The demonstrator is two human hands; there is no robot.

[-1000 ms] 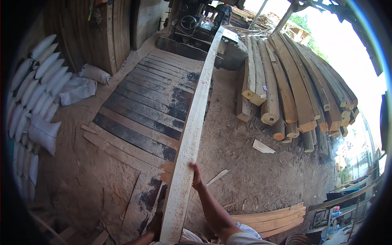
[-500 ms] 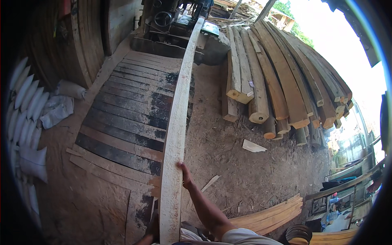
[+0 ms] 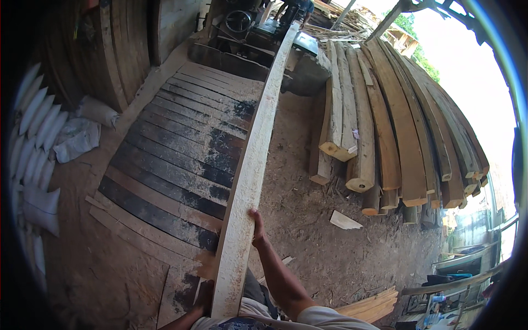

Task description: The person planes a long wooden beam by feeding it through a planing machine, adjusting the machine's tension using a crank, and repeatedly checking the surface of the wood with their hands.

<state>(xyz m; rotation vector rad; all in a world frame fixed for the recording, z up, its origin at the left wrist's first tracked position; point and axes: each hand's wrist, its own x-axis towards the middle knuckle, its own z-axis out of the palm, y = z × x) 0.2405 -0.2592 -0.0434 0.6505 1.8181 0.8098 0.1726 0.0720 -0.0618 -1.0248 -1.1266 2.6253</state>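
A long, pale, rough-surfaced timber beam [image 3: 245,198] runs from my waist away to a machine [image 3: 239,23] at the top of the view. My right hand [image 3: 257,225] is closed on the beam's right side, thumb along its edge. My left hand [image 3: 203,294] grips the left side lower down, near my body, its fingers partly hidden by the wood. Dusty dark slatted boards [image 3: 165,154] lie on the floor left of the beam.
Stacked timbers [image 3: 412,137] fill the right side, cut planks [image 3: 368,305] below them. White sacks [image 3: 41,121] are piled at left beside upright planks [image 3: 110,55]. A cluttered bench [image 3: 462,291] is at lower right. Another person [image 3: 306,19] is partly visible by the machine.
The view has shifted slightly. Both my hands still hold the beam, and more of my clothing now shows around its near end.
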